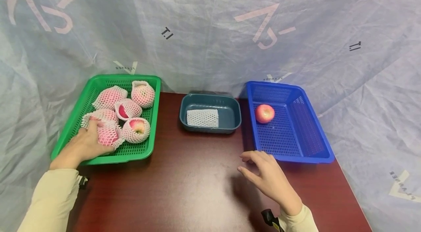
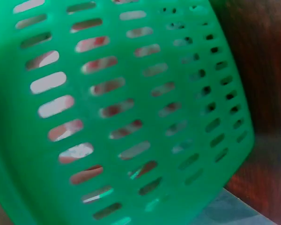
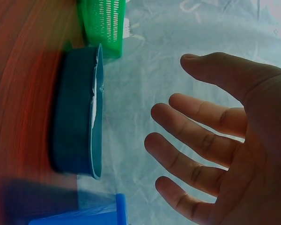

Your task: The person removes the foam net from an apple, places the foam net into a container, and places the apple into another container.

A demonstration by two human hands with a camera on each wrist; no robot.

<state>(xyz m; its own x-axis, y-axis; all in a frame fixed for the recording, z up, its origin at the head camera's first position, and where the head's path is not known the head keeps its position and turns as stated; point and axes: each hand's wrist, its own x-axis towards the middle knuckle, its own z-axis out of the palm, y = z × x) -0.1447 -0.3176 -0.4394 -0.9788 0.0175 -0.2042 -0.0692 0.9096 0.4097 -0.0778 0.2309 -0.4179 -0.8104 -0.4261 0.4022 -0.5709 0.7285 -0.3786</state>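
My left hand (image 1: 86, 142) reaches over the near left corner of the green basket (image 1: 154, 115), its thumb and fingers around an apple in a pink-and-white foam net (image 1: 109, 136). Several more netted apples lie there, among them one with its stem end showing (image 1: 137, 129). In the left wrist view, the basket's slotted wall (image 2: 145, 108) hides that hand. My right hand (image 1: 268, 177) hovers over the table by the near left corner of the blue basket (image 1: 312, 126). It holds nothing, and the right wrist view shows its fingers (image 3: 192, 136) spread and slightly bent.
Between the baskets stands a dark teal tray (image 1: 230, 115) with a flat white foam net (image 1: 202, 118) inside. One bare red apple (image 1: 264, 114) sits at the blue basket's left side. A grey printed cloth (image 1: 204, 42) hangs behind the brown table (image 1: 194, 181).
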